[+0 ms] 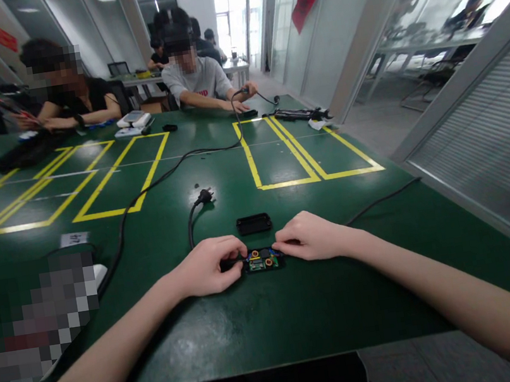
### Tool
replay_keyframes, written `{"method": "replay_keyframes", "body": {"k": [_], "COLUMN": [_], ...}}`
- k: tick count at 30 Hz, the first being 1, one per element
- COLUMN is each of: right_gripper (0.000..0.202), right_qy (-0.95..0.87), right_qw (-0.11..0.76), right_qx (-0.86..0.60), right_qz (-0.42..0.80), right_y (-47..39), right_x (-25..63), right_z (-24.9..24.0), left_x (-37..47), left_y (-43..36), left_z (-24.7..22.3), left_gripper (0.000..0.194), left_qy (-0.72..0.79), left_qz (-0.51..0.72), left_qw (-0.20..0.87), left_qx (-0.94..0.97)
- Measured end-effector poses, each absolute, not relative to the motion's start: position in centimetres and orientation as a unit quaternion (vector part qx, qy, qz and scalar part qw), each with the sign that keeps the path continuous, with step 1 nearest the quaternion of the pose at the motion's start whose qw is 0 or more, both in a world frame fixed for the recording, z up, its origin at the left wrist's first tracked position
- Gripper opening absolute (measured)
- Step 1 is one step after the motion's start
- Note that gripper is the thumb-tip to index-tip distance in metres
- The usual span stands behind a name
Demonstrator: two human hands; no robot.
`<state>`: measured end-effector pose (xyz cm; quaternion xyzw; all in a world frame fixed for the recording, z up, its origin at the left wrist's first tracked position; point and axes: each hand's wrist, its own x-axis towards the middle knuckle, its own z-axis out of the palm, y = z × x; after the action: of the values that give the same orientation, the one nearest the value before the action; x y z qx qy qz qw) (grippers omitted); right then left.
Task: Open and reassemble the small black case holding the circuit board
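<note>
A small open black adapter case (265, 268) lies on the green table in front of me. Inside it sits a green circuit board (257, 266) with copper-coloured coils and several coloured wires. My left hand (213, 265) is closed at the left end of the case, thumb and forefinger pinching there. At the right end, the fingertips of my right hand (312, 236) press together against the case's edge; the exact grip is partly hidden. Just beyond lies the empty black case cover (253, 224). A black cord with a mains plug (205, 196) runs behind my left hand.
Another black cable (381, 199) trails off to the right. A long cable (183, 158) crosses the table towards a co-worker (200, 81) opposite. Yellow tape outlines (289, 182) mark the tabletop. A blurred-out object (41, 331) lies at left, near a paper label (74, 239).
</note>
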<state>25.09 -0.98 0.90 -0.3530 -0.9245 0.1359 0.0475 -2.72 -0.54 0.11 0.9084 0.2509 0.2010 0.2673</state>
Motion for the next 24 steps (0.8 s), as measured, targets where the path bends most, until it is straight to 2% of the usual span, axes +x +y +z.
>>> {"method": "replay_keyframes", "body": {"k": [4,6,18,22,24], "right_gripper": [0.035,0.036,0.033,0.042,0.046], "right_qy": [-0.923,-0.922,-0.873,-0.879,-0.890], "right_qw": [0.051,0.051,0.024,-0.006,-0.026], "right_qx": [-0.356,-0.360,-0.483,-0.476,-0.454], "right_qz": [0.138,0.132,0.060,0.034,0.024], "right_y": [-1.0,-1.0,-0.9,-0.7,-0.5], "right_x": [24.9,24.8,22.8,22.5,22.4], "right_z": [1.0,1.0,0.2,0.5,0.7], "left_x": [-3.1,-3.3,-3.1,-2.8,-2.6], "left_y": [-0.1,0.1,-0.1,-0.1,-0.2], "left_z": [0.2,0.2,0.1,0.0,-0.3], "left_gripper": [0.015,0.015,0.019,0.014,0.017], "left_qy": [0.259,0.255,0.206,0.191,0.193], "left_qz": [0.218,0.222,0.200,0.187,0.181], "left_qw": [0.343,0.347,0.141,0.087,0.059], "left_qx": [0.876,0.875,0.947,0.960,0.963]}}
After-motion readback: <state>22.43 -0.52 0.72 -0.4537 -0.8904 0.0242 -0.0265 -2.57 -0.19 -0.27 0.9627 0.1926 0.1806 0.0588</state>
